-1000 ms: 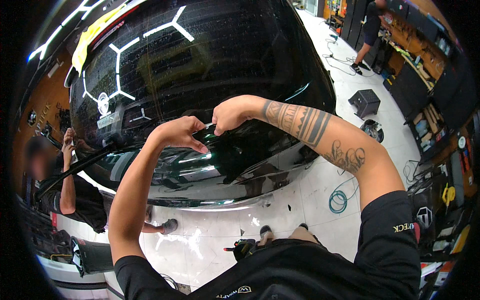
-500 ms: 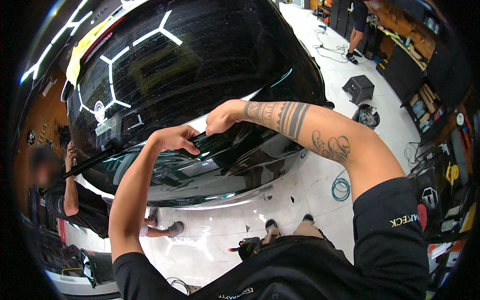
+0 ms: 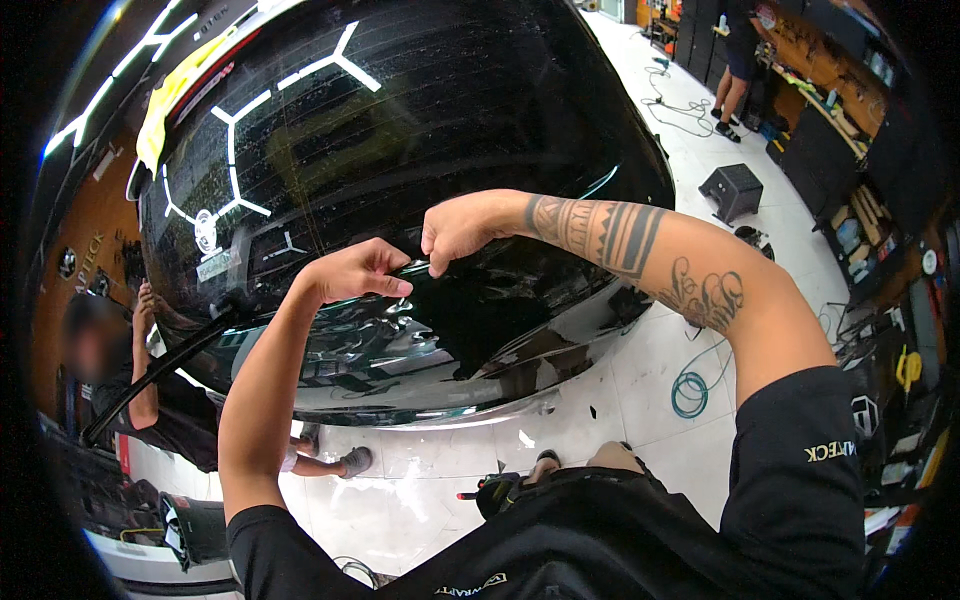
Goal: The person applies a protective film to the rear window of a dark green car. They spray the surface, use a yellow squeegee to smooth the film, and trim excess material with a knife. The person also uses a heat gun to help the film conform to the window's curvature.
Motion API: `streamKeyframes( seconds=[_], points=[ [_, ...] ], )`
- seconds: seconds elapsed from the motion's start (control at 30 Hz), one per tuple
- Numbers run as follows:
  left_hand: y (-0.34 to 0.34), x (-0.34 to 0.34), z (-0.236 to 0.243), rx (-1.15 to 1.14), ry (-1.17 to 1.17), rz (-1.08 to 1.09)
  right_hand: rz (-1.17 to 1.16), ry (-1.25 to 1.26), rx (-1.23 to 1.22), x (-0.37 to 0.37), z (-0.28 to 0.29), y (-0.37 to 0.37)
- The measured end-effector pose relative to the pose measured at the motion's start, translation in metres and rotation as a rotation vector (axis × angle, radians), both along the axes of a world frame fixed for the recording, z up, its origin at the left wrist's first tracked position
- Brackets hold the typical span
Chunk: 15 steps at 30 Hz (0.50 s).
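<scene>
A black car's rear end (image 3: 330,130) fills the middle, with its wet, beaded rear window facing me. Just below the glass, both my hands pinch a glossy, wrinkled sheet of film (image 3: 412,268). My left hand (image 3: 355,275) has thumb and fingers closed on its edge. Close to its right, my right hand (image 3: 462,232) is closed on the same edge, wrist bent inward. Only a short stretch of film shows between the hands. Below them the creased film hangs over the dark body panel; where it ends against the paint I cannot tell.
A black rear wiper arm (image 3: 165,370) sticks out toward the left. Beside it a co-worker (image 3: 140,390) crouches with one hand raised. A yellow cloth (image 3: 165,110) drapes over the car's far left edge. Right lie a black step stool (image 3: 732,192) and a coiled green hose (image 3: 690,393).
My right hand has moved slightly right and up, and its forearm has swung right. The left hand stays almost in place. My view has shifted a little, and the wiper arm shows more.
</scene>
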<state>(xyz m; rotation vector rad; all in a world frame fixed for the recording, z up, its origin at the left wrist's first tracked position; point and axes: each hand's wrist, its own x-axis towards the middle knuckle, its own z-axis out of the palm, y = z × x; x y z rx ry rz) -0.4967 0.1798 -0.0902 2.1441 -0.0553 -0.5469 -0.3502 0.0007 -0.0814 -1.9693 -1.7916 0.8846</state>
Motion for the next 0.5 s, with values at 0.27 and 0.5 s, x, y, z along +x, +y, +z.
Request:
streamKeyframes(
  seconds=[0.27, 0.5],
  points=[
    [-0.009, 0.006, 0.02, 0.36, -0.052, -0.057, 0.073, -0.312, -0.083, -0.012, 0.01, 0.028],
    [0.007, 0.007, -0.016, 0.587, -0.494, -0.116, -0.099, -0.31, 0.264, -0.013, -0.016, 0.0]
  ],
)
